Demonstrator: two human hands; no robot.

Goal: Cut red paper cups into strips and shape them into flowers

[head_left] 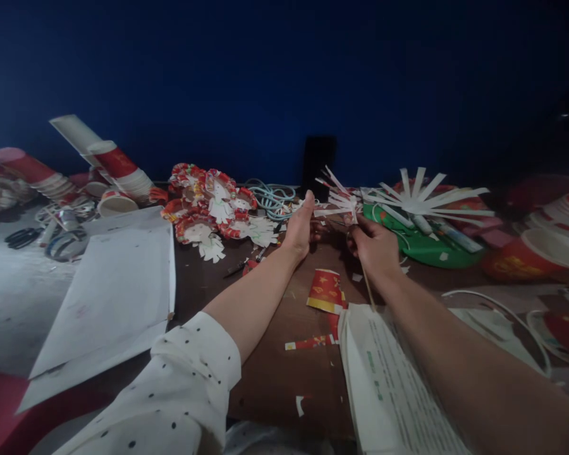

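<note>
- The landmark is the red paper piece [324,291], which lies on the table [265,373].
- Beyond it and a little to the right is the small bunch of white paper strips [344,203], at the fingertips of the right hand [375,245].
- The right hand is closed and appears to pinch the thin stick [370,292], which comes down from it, to the right of the red piece.
- The left hand [301,227] is beyond the red piece and a little to the left, with the thumb raised; I cannot tell if its grip holds anything.
- As I judge, the cutting of this bunch is done, because the strips are separate and spread. A larger fan of white strips [417,201], farther to the right, looks cut also.
- Uncut cups [118,165] lean far to the left beyond the red piece, so I think more cutting is possible. Whether the stick is joined to the strips, I cannot say.
- The left fingers are mostly hidden behind the palm, and the right hand covers the upper stick.
- A dark block [318,165] behind the red piece is too dim to identify.
- The printed sheets [384,379], nearer and to the right, are cut off below.
</note>
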